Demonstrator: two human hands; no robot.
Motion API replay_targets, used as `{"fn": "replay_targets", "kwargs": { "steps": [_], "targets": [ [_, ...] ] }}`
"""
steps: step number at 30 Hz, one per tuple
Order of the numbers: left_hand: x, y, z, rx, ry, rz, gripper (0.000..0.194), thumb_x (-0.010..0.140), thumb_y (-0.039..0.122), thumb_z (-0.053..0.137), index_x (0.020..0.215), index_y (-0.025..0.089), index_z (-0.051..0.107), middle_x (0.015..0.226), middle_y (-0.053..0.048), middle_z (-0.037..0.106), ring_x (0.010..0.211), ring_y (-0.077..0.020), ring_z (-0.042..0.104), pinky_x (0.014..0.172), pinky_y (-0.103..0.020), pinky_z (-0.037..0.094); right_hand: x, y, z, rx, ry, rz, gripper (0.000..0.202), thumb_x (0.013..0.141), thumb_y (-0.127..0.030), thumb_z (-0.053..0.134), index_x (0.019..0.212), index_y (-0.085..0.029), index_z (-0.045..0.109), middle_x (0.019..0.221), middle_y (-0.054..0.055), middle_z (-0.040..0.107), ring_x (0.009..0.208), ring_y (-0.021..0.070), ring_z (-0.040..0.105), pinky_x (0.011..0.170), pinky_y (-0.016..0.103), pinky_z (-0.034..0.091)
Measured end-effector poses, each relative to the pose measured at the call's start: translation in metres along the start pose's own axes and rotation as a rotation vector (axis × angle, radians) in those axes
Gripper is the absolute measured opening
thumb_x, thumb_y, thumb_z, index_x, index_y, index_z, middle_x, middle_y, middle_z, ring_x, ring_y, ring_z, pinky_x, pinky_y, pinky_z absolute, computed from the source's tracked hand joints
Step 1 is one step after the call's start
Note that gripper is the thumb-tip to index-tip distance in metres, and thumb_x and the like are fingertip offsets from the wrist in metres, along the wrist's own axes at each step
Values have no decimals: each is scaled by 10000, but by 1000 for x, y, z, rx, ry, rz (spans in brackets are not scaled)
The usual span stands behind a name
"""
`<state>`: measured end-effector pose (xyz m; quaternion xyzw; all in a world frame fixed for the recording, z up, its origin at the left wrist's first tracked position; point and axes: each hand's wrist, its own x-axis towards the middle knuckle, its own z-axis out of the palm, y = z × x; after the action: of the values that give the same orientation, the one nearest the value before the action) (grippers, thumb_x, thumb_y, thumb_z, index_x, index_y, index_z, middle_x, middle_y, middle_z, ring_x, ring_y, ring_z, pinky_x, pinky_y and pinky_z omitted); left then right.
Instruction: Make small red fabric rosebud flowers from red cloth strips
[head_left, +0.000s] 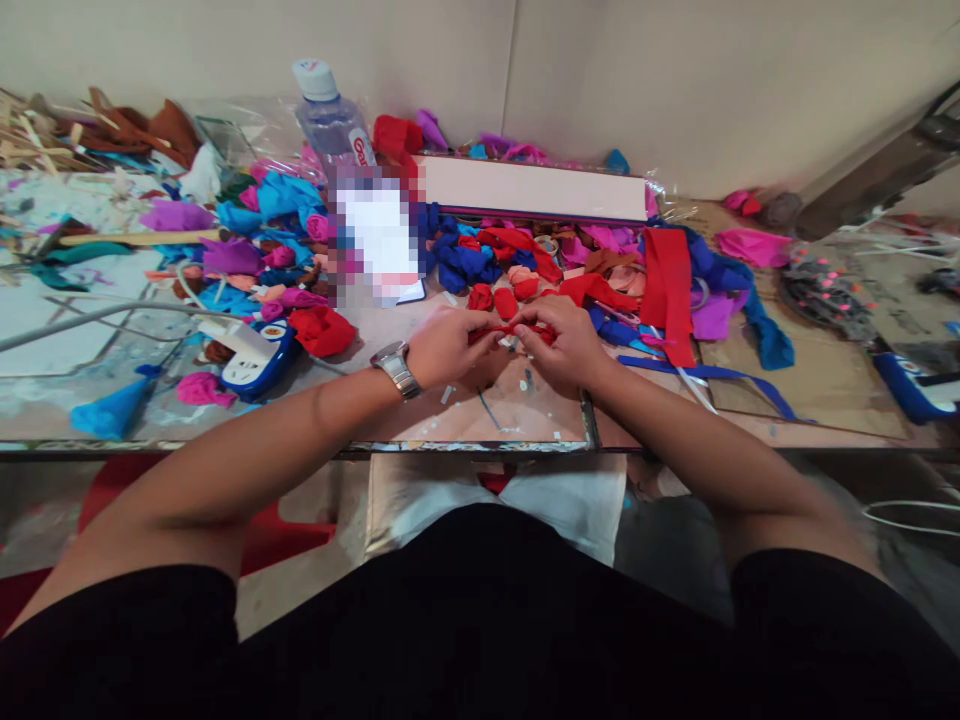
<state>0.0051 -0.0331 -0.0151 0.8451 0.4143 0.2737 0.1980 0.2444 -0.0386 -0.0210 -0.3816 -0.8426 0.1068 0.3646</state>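
My left hand point(444, 348), with a metal watch point(397, 370) on its wrist, pinches a small piece of red crepe paper point(511, 328) near the table's front. Closed on the same piece from the other side is my right hand point(566, 342). The two hands almost meet, and the fingers hide much of the paper. Just beyond them lie small rolled red flowers point(505, 303). A wide red strip point(667, 295) and a narrow blue strip point(720, 378) are to the right.
A clear bottle point(334, 130) stands behind a blurred bright phone-like screen point(379, 235). At the back is a long white box point(529, 188). A blue-and-white power strip point(262, 360) with a cable is at left. Colourful crepe pieces point(281, 200) are heaped about.
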Motion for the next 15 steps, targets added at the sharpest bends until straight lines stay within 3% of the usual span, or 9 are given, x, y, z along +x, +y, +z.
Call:
{"fn": "replay_targets", "kwargs": {
  "steps": [6, 15],
  "targets": [
    [-1, 3, -1, -24, -42, 17, 288, 1007, 404, 621, 947, 210, 826, 757, -26, 784, 639, -148, 629, 650, -293, 402, -1, -3, 0, -25, -31, 2, 194, 1017, -411, 662, 1002, -250, 769, 938, 62, 800, 945, 261, 711, 915, 428, 477],
    [4, -4, 4, -324, -130, 19, 301, 982, 417, 626, 914, 161, 770, 797, -39, 779, 708, -150, 672, 666, -259, 497, -1, -3, -1, -9, -50, -7, 183, 1010, -394, 676, 1026, -246, 782, 946, 64, 814, 937, 258, 717, 905, 421, 477]
  ]
}}
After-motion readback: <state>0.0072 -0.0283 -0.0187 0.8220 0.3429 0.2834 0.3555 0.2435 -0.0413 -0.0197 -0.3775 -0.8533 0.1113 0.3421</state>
